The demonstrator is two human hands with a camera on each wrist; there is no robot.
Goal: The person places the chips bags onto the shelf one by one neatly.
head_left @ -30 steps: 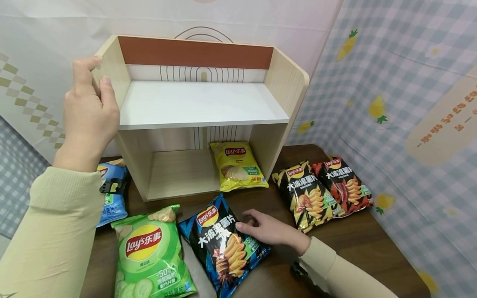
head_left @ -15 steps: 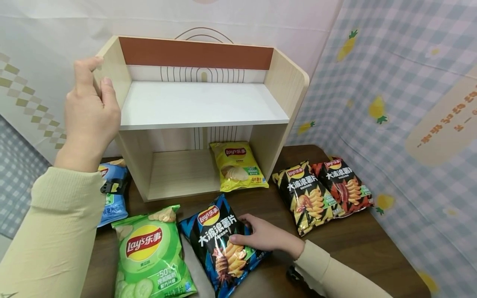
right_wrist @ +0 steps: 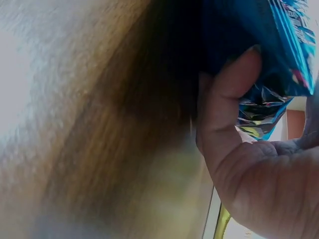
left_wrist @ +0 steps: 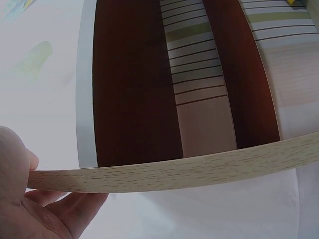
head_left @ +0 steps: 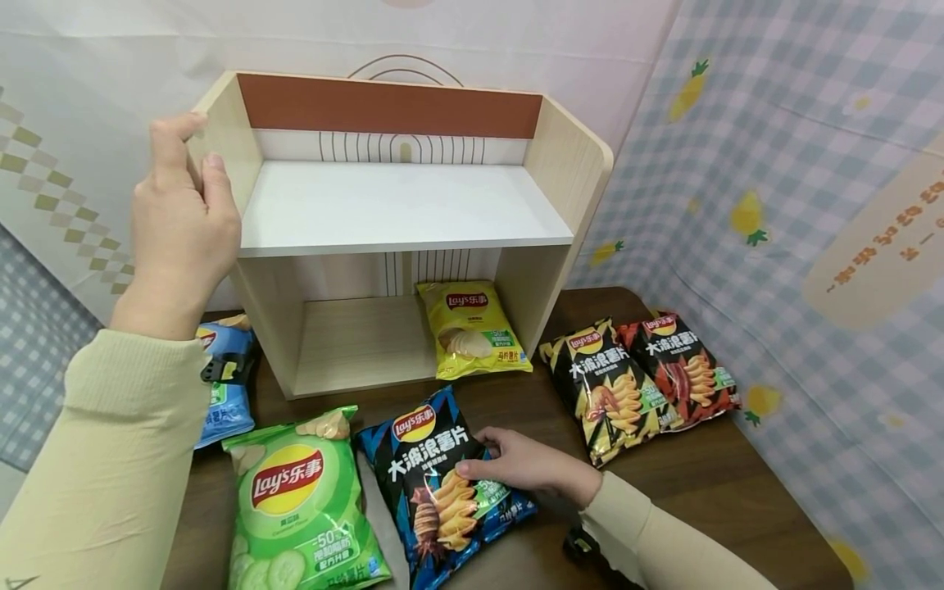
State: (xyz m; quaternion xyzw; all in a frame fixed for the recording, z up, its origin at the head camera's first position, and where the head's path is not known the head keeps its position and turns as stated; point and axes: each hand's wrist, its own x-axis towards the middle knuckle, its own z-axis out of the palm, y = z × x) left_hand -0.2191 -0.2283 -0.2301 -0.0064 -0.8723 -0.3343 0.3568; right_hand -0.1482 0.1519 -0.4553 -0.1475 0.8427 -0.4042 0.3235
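My left hand (head_left: 184,233) grips the upper left side panel of a wooden two-tier shelf (head_left: 406,201). In the left wrist view the thumb lies on one side of the panel edge (left_wrist: 174,173) and the fingers on the other. My right hand (head_left: 527,467) holds the right edge of a black and blue bag of chips (head_left: 424,471), thumb on its printed face. The right wrist view shows fingers curled beneath the bag's blue side (right_wrist: 244,30). This bag lies tilted at the front, beside a green bag of chips (head_left: 298,500).
A yellow bag of chips (head_left: 472,336) leans inside the lower tier, at its right end. Black-yellow (head_left: 608,393) and black-red (head_left: 686,369) chip bags lie right of the shelf on the dark wooden table (head_left: 767,500). A blue chip bag (head_left: 230,414) sits left, partly behind my left arm.
My right hand has gone from resting over the black and blue bag to gripping its right edge. That bag's face has tilted slightly. My left hand stays on the shelf panel.
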